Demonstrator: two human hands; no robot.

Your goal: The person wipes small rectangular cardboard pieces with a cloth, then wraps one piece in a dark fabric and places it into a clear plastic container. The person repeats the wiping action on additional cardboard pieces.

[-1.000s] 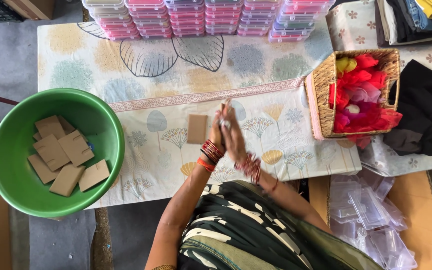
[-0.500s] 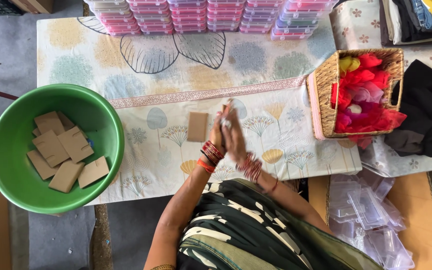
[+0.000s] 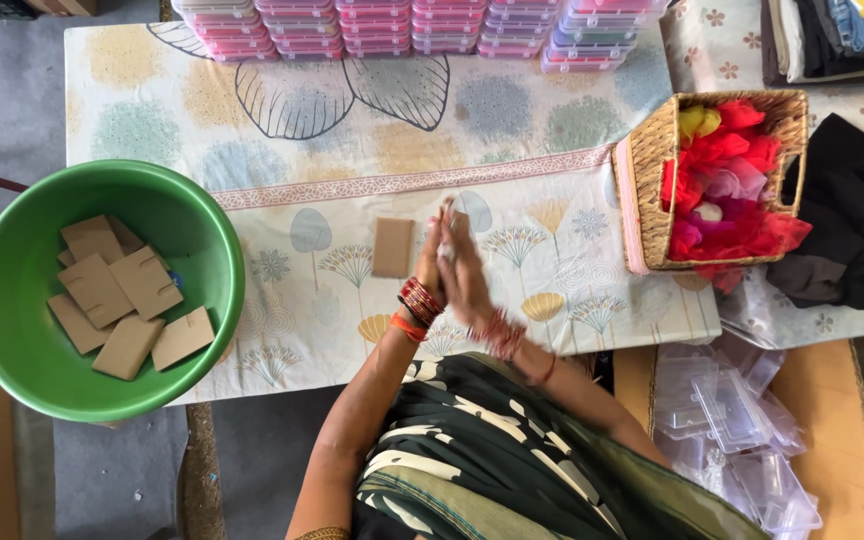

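The left hand [image 3: 430,262] and right hand [image 3: 464,268] are pressed palm to palm; whether anything is held between cannot be told. A brown card [image 3: 392,247] lies at nine o'clock, kept within reach

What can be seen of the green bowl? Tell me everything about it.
The green bowl is a large round basin, smooth and glossy like plastic, with a rolled rim. It sits upright at the left end of the table, overhanging the table's edge. Inside lie about seven flat brown cardboard pieces, loosely overlapping. Neither hand touches it; the left hand is off to its right.
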